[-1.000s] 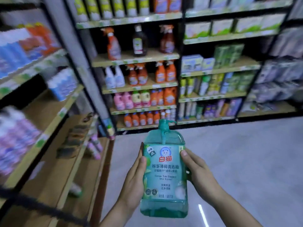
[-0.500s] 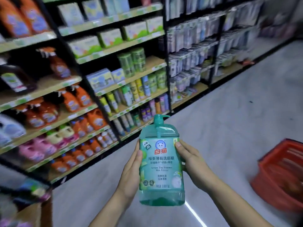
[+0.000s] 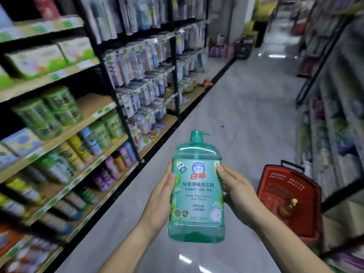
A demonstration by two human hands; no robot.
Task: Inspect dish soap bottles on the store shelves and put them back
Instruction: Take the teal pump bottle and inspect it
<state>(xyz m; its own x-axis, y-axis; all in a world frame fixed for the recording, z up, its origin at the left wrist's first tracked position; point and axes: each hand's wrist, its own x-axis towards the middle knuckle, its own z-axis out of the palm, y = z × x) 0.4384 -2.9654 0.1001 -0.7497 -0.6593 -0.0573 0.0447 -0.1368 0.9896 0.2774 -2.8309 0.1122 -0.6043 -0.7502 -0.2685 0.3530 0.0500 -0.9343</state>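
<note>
Bottle position: the dish soap bottle [image 3: 196,194] was held upright in mid-air over the aisle floor [image 3: 246,107], between the two hands, label toward the camera.
Long axis: near vertical, pump head [image 3: 197,134] uppermost, spout pointing right.
Left hand: the left hand [image 3: 160,203] lay along the bottle's left side, fingers behind it, thumb on the label edge; clamped on the bottle.
Right hand: the right hand [image 3: 237,189] gripped the right side, thumb pressed near the label's upper corner; also clamped.
Nearer hand: neither; both were equally placed, one on each flank.
Shelf bearing: the stocked shelves [image 3: 82,115] ran along the left, so by my judgement a put-back called for a swing leftward, bottle kept upright.
Label, readable: red brand characters "白猫" under a cat-face logo; "绿茶薄荷洗洁精"; English "Green Tea" and "Mint Extract", the word between them unclear. Small print at the label foot too blurred to read.
Other: a red shopping basket [image 3: 289,196] stood on the floor just right of the right hand, an amber bottle [image 3: 288,208] inside it.
Step, judged: inspection of the front label under way; return not yet begun.
</note>
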